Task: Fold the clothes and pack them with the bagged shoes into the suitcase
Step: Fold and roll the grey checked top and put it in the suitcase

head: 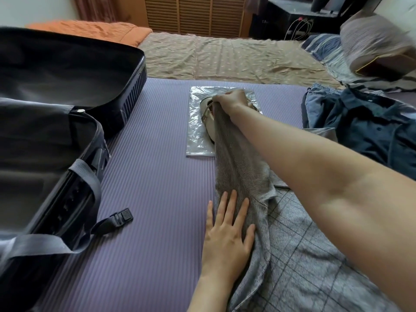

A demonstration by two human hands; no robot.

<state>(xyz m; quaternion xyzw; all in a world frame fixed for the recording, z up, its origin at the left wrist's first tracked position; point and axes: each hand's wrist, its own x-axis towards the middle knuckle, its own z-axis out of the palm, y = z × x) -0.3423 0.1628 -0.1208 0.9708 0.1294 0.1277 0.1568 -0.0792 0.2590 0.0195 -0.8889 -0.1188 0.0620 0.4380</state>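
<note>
A grey checked shirt (292,248) lies on the purple mat (157,176) in front of me. My right hand (229,101) grips the end of its sleeve and holds it stretched out over the bagged shoes (200,122), a pale pair in a clear plastic bag. My left hand (227,235) presses flat on the shirt's left edge near the shoulder, fingers straight. The open black suitcase (56,136) stands at the left, its lid raised and its straps hanging out.
A pile of dark blue and denim clothes (360,129) lies at the right. A strap buckle (122,216) rests on the mat beside the suitcase. Beyond the mat are a beige sheet (236,57), an orange blanket (90,30) and a pillow (373,41).
</note>
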